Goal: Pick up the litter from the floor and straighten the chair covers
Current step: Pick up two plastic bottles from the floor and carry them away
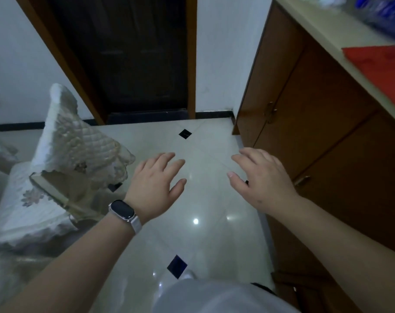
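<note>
A chair with a quilted cream cover (pixel 79 145) stands at the left; the cover lies rumpled over the backrest, and a floral cloth (pixel 31 206) drapes the seat. My left hand (pixel 157 184), with a watch on its wrist, hovers just right of the chair, fingers spread and holding nothing. My right hand (pixel 259 179) is held out over the tiled floor (pixel 205 199), fingers loosely extended and empty. No litter shows on the visible floor.
A brown wooden cabinet (pixel 316 123) with a pale top runs along the right, carrying a red sheet (pixel 381 66) and a blue-patterned object (pixel 381 12). A dark doorway (pixel 133 59) lies straight ahead. Glossy floor with small black diamond tiles stretches between chair and cabinet.
</note>
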